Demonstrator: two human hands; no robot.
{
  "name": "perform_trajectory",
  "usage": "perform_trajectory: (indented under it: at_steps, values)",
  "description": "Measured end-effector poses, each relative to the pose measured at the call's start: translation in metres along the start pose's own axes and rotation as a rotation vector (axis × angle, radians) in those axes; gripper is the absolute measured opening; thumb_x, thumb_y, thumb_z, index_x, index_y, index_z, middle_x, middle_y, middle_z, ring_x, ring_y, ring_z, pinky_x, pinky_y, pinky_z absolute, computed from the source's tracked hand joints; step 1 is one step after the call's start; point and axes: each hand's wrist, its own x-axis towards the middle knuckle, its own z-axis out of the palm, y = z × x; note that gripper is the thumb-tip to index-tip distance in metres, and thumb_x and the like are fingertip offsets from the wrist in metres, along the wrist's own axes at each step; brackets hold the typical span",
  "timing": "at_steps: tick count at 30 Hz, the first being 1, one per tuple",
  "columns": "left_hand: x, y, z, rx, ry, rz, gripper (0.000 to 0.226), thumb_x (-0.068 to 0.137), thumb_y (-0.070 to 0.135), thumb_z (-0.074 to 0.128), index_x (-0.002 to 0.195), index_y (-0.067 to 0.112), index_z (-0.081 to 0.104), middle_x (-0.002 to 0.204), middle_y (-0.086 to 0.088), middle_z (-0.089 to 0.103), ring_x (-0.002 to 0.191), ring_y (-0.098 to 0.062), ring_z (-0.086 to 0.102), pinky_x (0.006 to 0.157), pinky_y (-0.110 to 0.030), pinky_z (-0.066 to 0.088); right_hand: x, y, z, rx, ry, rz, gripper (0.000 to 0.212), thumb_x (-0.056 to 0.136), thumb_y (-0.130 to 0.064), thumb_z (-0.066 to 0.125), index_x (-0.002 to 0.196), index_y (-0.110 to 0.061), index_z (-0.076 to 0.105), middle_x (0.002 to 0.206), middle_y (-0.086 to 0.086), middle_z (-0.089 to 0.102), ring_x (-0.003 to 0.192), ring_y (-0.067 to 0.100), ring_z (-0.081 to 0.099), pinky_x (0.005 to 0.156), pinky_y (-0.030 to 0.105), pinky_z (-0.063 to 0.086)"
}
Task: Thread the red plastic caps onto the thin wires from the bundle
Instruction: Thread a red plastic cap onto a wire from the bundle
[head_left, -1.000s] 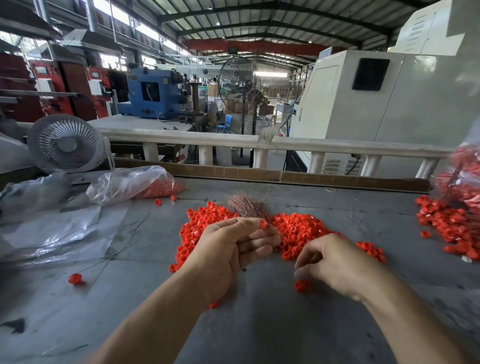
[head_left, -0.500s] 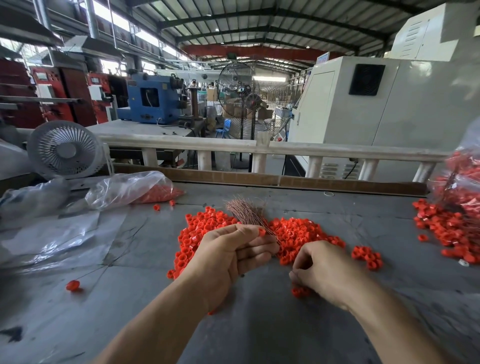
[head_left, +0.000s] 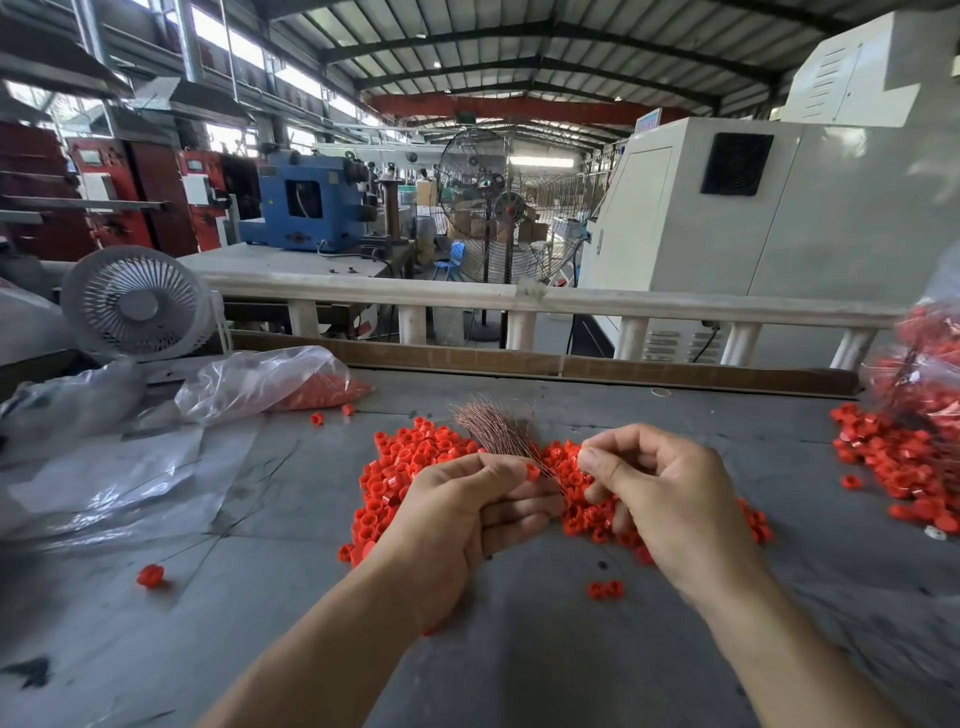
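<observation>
A pile of red plastic caps (head_left: 415, 467) lies in the middle of the grey table (head_left: 519, 649). My left hand (head_left: 457, 525) grips a bundle of thin coppery wires (head_left: 496, 426), whose ends fan up and away over the pile. One red cap (head_left: 532, 472) sits at my left fingertips, against the wires. My right hand (head_left: 670, 499) is raised beside the bundle with thumb and forefinger pinched together near the wires; what they hold is too small to tell. Two loose caps (head_left: 605, 590) lie below my right hand.
A clear plastic bag with red caps (head_left: 270, 382) lies at the back left, beside a small white fan (head_left: 137, 304). More caps (head_left: 893, 457) and a bag of them (head_left: 930, 364) lie at the right edge. A capped wire (head_left: 150, 576) rests at the left. A wooden rail bounds the table's far edge.
My right hand has lifted off the table from the front of the pile and moved up and left to the wire bundle. My left hand keeps holding the bundle.
</observation>
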Motion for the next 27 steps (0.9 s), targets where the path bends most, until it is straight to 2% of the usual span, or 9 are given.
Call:
perform_trajectory:
  at_steps: [6, 11, 15, 17, 20, 27]
  values:
    - [0.0, -0.003, 0.0, 0.023, -0.029, 0.049, 0.009, 0.094, 0.008, 0.065, 0.097, 0.0, 0.069, 0.096, -0.026, 0.075, 0.084, -0.029, 0.077, 0.066, -0.028, 0.062, -0.005, -0.004, 0.01, 0.084, -0.046, -0.082, 0.01, 0.086, -0.017, 0.081, 0.082, -0.026, 0.078, 0.065, -0.002, 0.072, 0.05, 0.002, 0.058, 0.05, 0.013, 0.044]
    - [0.0, -0.005, 0.0, 0.039, -0.064, 0.103, 0.03, 0.082, 0.019, 0.073, 0.104, -0.001, 0.07, 0.102, -0.027, 0.074, 0.089, -0.03, 0.077, 0.07, -0.029, 0.061, -0.007, -0.003, 0.012, 0.096, -0.026, -0.114, 0.015, 0.085, -0.019, 0.081, 0.083, -0.033, 0.078, 0.07, -0.01, 0.074, 0.06, 0.0, 0.064, 0.056, 0.011, 0.046]
    - [0.0, -0.006, 0.0, 0.065, -0.083, 0.177, 0.02, 0.081, 0.023, 0.074, 0.096, 0.01, 0.077, 0.103, -0.025, 0.075, 0.093, -0.032, 0.076, 0.074, -0.03, 0.062, -0.008, -0.006, 0.013, 0.136, -0.007, -0.116, 0.018, 0.087, -0.011, 0.079, 0.084, -0.029, 0.079, 0.075, -0.009, 0.077, 0.061, -0.003, 0.067, 0.055, 0.01, 0.048]
    - [0.0, -0.006, 0.001, 0.088, -0.081, 0.206, 0.017, 0.081, 0.025, 0.074, 0.094, 0.014, 0.078, 0.103, -0.024, 0.076, 0.094, -0.032, 0.076, 0.073, -0.029, 0.061, -0.009, -0.008, 0.013, 0.134, -0.005, -0.133, 0.019, 0.087, -0.01, 0.078, 0.086, -0.029, 0.079, 0.078, -0.01, 0.077, 0.066, -0.002, 0.07, 0.059, 0.01, 0.05]
    - [0.0, -0.007, 0.002, 0.121, -0.07, 0.247, 0.024, 0.084, 0.024, 0.073, 0.101, 0.007, 0.074, 0.101, -0.023, 0.076, 0.095, -0.033, 0.076, 0.073, -0.028, 0.062, -0.012, -0.011, 0.012, 0.055, -0.005, -0.177, 0.016, 0.087, -0.015, 0.079, 0.087, -0.032, 0.079, 0.082, -0.016, 0.077, 0.08, 0.001, 0.072, 0.069, 0.014, 0.054]
    - [-0.001, -0.007, 0.003, 0.178, -0.077, 0.31, 0.032, 0.086, 0.019, 0.068, 0.11, -0.003, 0.068, 0.097, -0.023, 0.076, 0.093, -0.034, 0.076, 0.075, -0.031, 0.062, -0.016, -0.016, 0.013, -0.003, -0.013, -0.248, 0.014, 0.084, -0.012, 0.081, 0.085, -0.026, 0.079, 0.083, -0.018, 0.075, 0.085, 0.002, 0.071, 0.073, 0.011, 0.052]
